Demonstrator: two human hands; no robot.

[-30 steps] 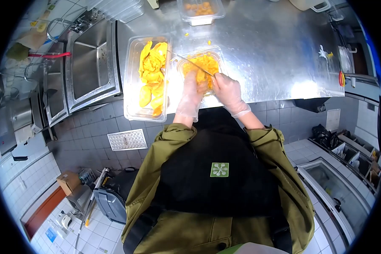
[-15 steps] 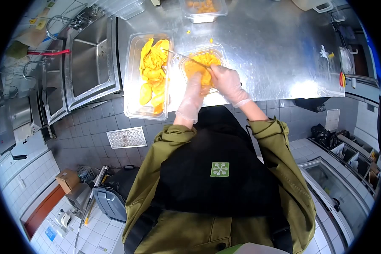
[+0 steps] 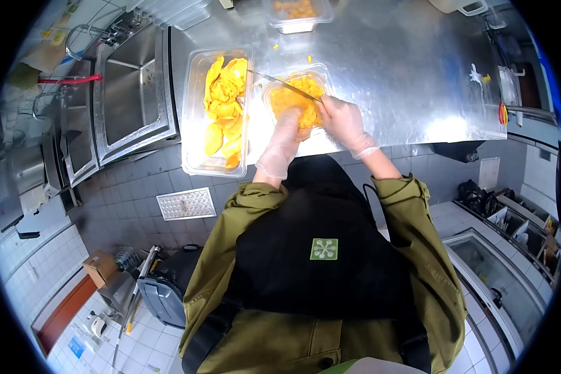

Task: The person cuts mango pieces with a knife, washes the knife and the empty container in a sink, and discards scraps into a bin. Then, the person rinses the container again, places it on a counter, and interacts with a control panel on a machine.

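Observation:
My right hand (image 3: 344, 123), in a clear glove, is closed round the handle of a knife (image 3: 287, 85), whose blade points up and left over a clear tub. Chopped orange-yellow fruit (image 3: 305, 84) fills much of this tub (image 3: 328, 73). My left hand (image 3: 283, 140), also gloved, reaches into the tub's near side with its fingers closed on a yellow fruit piece (image 3: 288, 103). To the left, a long clear container (image 3: 194, 112) holds large yellow fruit pieces (image 3: 223, 87).
Another clear tub (image 3: 299, 25) with orange pieces sits at the counter's far side. The metal counter (image 3: 393, 75) stretches right, with a white-handled container (image 3: 458, 6) at its far edge. A sink (image 3: 131, 93) lies left; a grey bin (image 3: 162, 299) stands on the floor.
My right hand has moved slightly right and down with the knife, and the blade now lies a little lower over the tub. My left hand has shifted only slightly.

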